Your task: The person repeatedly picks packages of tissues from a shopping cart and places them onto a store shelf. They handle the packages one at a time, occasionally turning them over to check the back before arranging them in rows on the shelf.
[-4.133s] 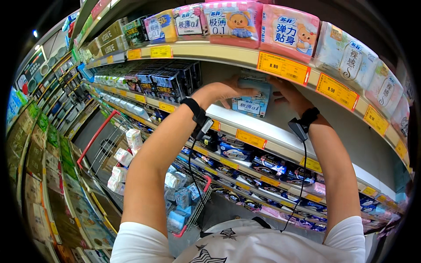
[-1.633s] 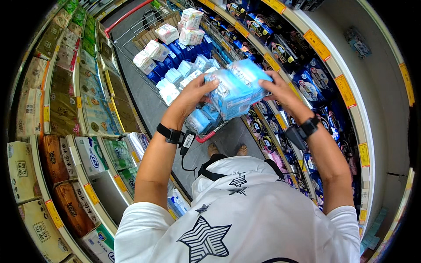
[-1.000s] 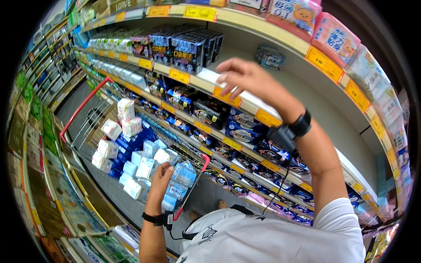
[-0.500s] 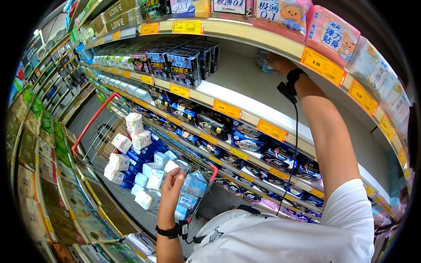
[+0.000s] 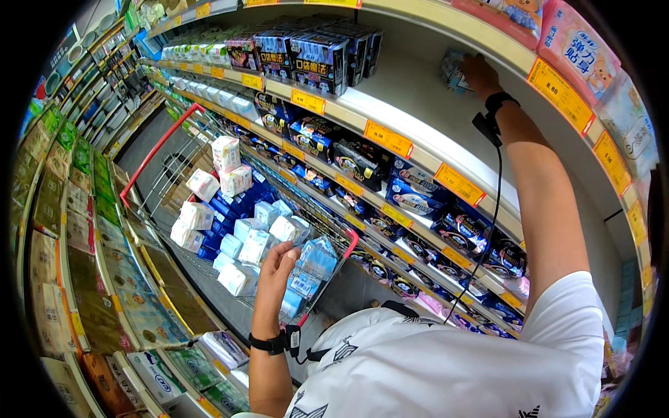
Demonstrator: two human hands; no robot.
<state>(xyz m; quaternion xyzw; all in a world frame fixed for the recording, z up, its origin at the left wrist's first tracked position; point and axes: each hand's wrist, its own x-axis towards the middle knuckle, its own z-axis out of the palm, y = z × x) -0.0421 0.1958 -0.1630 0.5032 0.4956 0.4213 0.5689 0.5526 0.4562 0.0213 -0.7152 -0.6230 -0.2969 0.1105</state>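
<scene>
My right hand (image 5: 481, 76) reaches deep onto the wide upper shelf (image 5: 411, 104), its fingers closed round the near end of a small light-blue pack (image 5: 456, 70). Part of that pack is hidden behind the hand. My left hand (image 5: 277, 269) hovers over the near end of a wire shopping cart (image 5: 324, 289), fingers loosely curled against the thumb, with nothing visible in them. Below and beyond it in the cart lie light-blue packs (image 5: 318, 259), white packs (image 5: 226, 153) and dark-blue packs (image 5: 221, 209).
Dark boxes (image 5: 319, 64) stand left on the same shelf. Lower shelves carry dark-blue packages (image 5: 411, 191); pink packs (image 5: 575, 52) sit above. Yellow price tags (image 5: 389, 138) line the shelf edges. Another stocked shelf (image 5: 104, 279) runs along the left. A black cable (image 5: 496, 209) hangs from my right wrist.
The view has shifted, so the shelf and cart sit farther right and higher. My right hand and the light-blue pack have moved slightly along the shelf. My left hand stays over the cart.
</scene>
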